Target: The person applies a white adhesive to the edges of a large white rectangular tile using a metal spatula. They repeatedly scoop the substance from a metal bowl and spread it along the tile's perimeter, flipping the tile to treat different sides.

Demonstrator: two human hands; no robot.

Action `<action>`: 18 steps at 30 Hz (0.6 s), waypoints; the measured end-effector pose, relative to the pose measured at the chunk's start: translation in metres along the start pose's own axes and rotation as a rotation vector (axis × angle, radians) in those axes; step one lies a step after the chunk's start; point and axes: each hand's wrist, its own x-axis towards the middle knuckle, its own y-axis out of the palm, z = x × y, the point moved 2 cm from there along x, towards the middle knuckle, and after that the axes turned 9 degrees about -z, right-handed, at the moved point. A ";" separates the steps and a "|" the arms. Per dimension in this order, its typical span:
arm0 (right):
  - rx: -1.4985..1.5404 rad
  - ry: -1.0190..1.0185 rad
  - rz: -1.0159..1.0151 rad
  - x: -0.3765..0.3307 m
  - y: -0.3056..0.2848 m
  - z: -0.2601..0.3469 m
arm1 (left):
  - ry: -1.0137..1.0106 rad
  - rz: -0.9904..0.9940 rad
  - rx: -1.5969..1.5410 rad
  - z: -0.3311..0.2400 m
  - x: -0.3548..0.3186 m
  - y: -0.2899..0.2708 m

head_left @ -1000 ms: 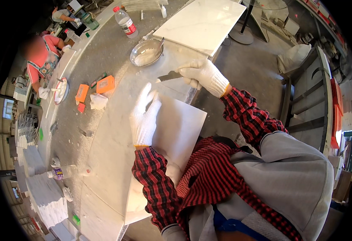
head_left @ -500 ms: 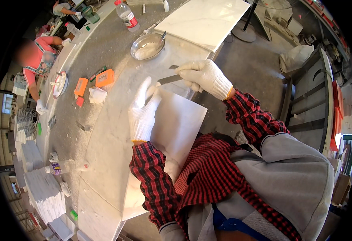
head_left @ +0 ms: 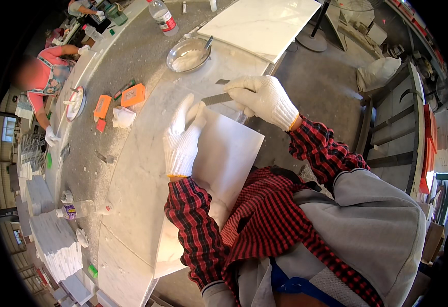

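Right hand [head_left: 262, 100] pinches the blade [head_left: 216, 99] by the slab [head_left: 229, 140], its far edge, grip closed; left hand [head_left: 182, 135] beside it, grip loosely open, seemingly empty; best keep those fingertips clear.

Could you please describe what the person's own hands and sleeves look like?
The left hand and right hand each wear a white knitted glove with a ribbed cuff and a thin yellow-orange edge. Both forearms are covered by loose, wrinkled red-and-black plaid sleeves. Further up is grey clothing with a dark trim line.
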 end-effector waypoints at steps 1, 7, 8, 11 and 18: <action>-0.027 -0.015 -0.008 -0.001 0.000 0.001 | -0.009 0.004 0.007 -0.001 0.000 0.000; -0.144 -0.095 -0.061 -0.003 0.003 0.005 | 0.017 0.003 -0.002 0.004 0.001 -0.001; -0.167 -0.116 -0.069 -0.004 0.002 0.007 | 0.024 0.006 -0.020 0.005 0.002 -0.001; -0.201 -0.152 -0.078 -0.004 0.001 0.010 | 0.068 -0.039 0.014 0.008 0.003 0.000; -0.256 -0.195 -0.080 -0.004 0.002 0.014 | 0.069 -0.031 0.005 0.008 0.002 -0.001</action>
